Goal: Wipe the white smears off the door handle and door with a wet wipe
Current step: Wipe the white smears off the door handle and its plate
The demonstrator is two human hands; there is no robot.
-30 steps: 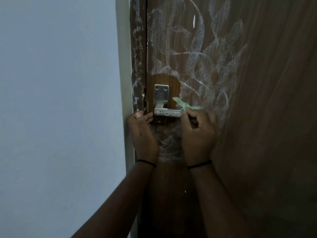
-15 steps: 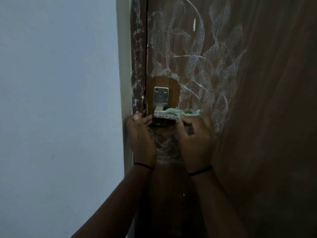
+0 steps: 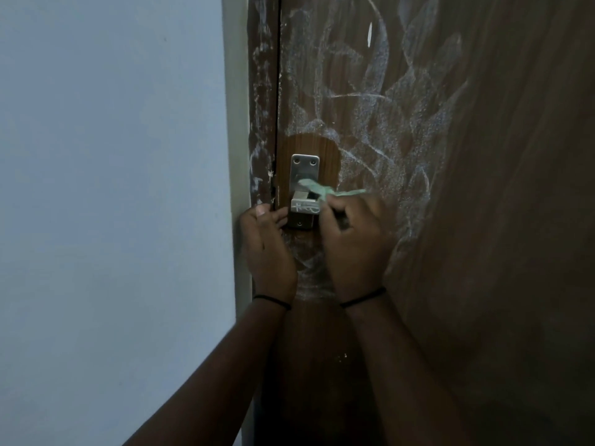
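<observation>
A brown wooden door (image 3: pixel 483 156) carries broad white smears (image 3: pixel 370 101) above, beside and below its metal handle (image 3: pixel 304 206). The handle's front face still shows white marks. A clean brown patch surrounds the handle's plate (image 3: pixel 304 169). My right hand (image 3: pixel 352 243) grips a pale green wet wipe (image 3: pixel 322 190) and presses it onto the top of the handle near the plate. My left hand (image 3: pixel 267 249) rests against the door's edge just left of the handle, its fingertips touching near the plate's lower end.
A pale blue wall (image 3: pixel 112 188) fills the left half. The door frame (image 3: pixel 262 91) between wall and door is also streaked white. Both wrists wear thin black bands.
My right hand has slid the wipe leftward along the handle, from its right end to the plate. The left hand stayed at the door's edge.
</observation>
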